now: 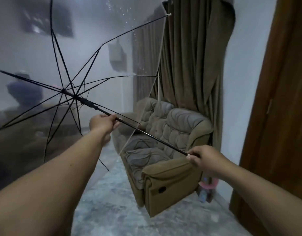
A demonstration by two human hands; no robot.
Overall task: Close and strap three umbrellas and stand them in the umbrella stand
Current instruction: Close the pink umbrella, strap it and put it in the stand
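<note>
The transparent umbrella [89, 48] is fully open and held out in the air, its canopy filling the far left of the view with black ribs fanned around the hub. Its black shaft [146, 133] slants from the hub down toward the near right. The left hand [102, 122] grips the shaft just below the runner [89, 103], fingers curled around it. The right hand [204, 158] holds the near end of the shaft, fingers wrapped around what is probably the handle, which the hand hides. Water drops cling to the upper canopy.

Closing is the step in hand, and no umbrella stand is in view. The main risk is the canopy's right edge: its rib tips sit close to the brown curtain [189, 57] and above the tan recliner armchair [172, 142], so a swing to the right could snag a tip in the fabric or drip on the seat. The left hand sits close below the runner, so when the catch lets go and the runner slides down the shaft, skin could be pinched. Wet plastic may also stick in uneven folds, making strapping awkward. A pink item and a bottle [204, 195] stand on the floor beyond the chair.
</note>
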